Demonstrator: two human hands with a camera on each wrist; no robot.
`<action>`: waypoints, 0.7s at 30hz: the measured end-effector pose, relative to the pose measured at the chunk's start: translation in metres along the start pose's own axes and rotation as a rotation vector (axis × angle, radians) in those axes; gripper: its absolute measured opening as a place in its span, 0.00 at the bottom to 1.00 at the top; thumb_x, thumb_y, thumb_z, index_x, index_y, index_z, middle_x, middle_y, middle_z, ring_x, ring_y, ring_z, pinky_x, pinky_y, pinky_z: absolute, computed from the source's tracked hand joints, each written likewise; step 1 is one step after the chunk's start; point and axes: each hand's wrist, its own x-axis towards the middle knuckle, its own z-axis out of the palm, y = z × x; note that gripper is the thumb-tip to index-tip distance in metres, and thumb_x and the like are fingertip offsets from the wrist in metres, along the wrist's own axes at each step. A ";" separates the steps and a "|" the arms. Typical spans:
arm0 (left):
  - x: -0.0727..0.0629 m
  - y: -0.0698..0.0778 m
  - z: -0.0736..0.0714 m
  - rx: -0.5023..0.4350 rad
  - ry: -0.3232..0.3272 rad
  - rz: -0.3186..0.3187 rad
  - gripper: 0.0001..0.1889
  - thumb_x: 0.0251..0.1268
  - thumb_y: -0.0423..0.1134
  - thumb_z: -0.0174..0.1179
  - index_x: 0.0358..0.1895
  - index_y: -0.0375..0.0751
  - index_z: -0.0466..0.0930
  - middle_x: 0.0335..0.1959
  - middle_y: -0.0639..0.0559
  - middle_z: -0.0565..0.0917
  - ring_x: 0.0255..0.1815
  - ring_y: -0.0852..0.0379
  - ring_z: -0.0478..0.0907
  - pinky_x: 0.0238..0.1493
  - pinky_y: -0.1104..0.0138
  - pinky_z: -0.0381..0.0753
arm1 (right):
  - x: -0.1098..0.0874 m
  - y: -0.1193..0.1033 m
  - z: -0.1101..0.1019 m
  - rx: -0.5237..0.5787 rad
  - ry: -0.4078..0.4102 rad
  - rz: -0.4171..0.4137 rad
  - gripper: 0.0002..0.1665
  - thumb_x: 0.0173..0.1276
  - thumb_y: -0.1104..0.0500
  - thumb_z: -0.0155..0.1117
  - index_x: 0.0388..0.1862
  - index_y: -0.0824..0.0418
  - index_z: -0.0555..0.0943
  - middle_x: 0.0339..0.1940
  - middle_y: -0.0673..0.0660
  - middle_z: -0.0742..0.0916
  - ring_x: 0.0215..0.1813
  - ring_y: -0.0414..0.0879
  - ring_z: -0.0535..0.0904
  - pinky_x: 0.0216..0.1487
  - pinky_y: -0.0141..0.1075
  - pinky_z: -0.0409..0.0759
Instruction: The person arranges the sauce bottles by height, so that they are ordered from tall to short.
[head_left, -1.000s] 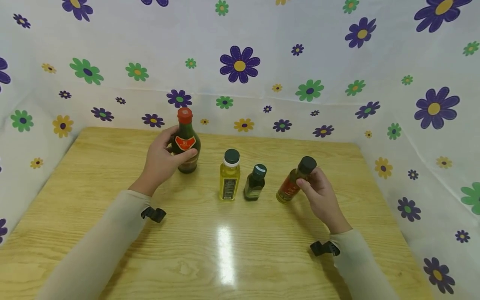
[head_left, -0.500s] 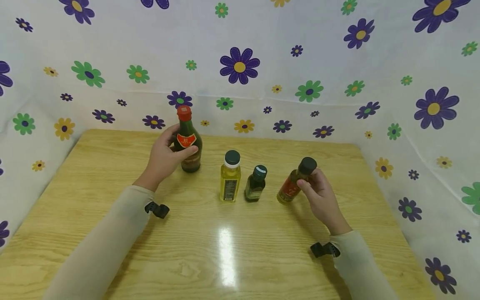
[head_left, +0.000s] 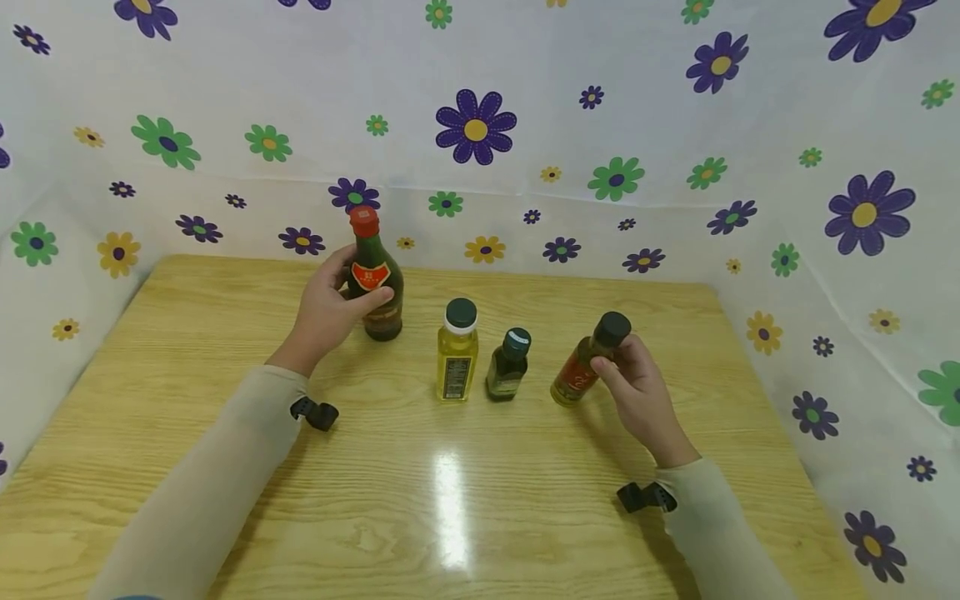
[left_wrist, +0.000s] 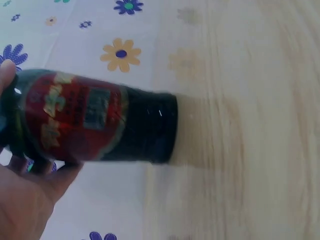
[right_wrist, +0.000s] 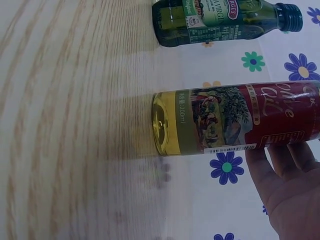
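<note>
My left hand (head_left: 322,312) grips a dark green bottle (head_left: 384,317) with a red cap, at the back left of the table. Its thumb lies across the front, and the bottle leans with its cap to the left. A red label with gold lettering covers its side in the left wrist view. On the right, my right hand (head_left: 641,396) holds an olive oil bottle (right_wrist: 225,120) with a black cap and a red label, tilted with its cap to the right. Between the hands stand a clear bottle of yellow oil (head_left: 456,367) and a small dark green olive oil bottle (head_left: 507,375).
A wooden table (head_left: 360,517) lies under everything, with a bright light reflection at its front middle. White cloth (head_left: 540,50) printed with flowers hangs behind it and along both sides. A black strap mount (head_left: 315,413) is on the left wrist, with a similar one (head_left: 647,497) on the right.
The red-capped bottle in my left hand has tipped, its base shifting slightly right and back and its cap left. My right hand and the two bottles in the middle stay in place.
</note>
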 end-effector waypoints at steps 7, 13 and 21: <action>0.002 -0.009 -0.002 -0.011 -0.063 -0.026 0.41 0.67 0.50 0.72 0.79 0.55 0.61 0.71 0.47 0.73 0.73 0.45 0.69 0.75 0.42 0.66 | -0.002 -0.001 0.003 -0.005 0.006 -0.005 0.16 0.80 0.71 0.52 0.63 0.73 0.68 0.57 0.46 0.80 0.61 0.39 0.78 0.61 0.25 0.77; 0.001 -0.008 -0.001 0.004 -0.115 -0.008 0.42 0.66 0.52 0.72 0.80 0.55 0.60 0.70 0.48 0.73 0.74 0.45 0.68 0.76 0.42 0.64 | -0.001 -0.002 0.004 -0.016 0.020 -0.016 0.15 0.80 0.72 0.52 0.61 0.73 0.68 0.56 0.47 0.81 0.60 0.40 0.78 0.60 0.26 0.77; -0.001 -0.015 0.003 -0.046 -0.146 0.012 0.41 0.69 0.49 0.70 0.80 0.54 0.58 0.72 0.48 0.72 0.76 0.46 0.65 0.78 0.41 0.60 | -0.001 -0.003 0.004 -0.015 0.016 0.004 0.15 0.81 0.70 0.51 0.63 0.73 0.67 0.58 0.45 0.80 0.63 0.39 0.77 0.63 0.25 0.75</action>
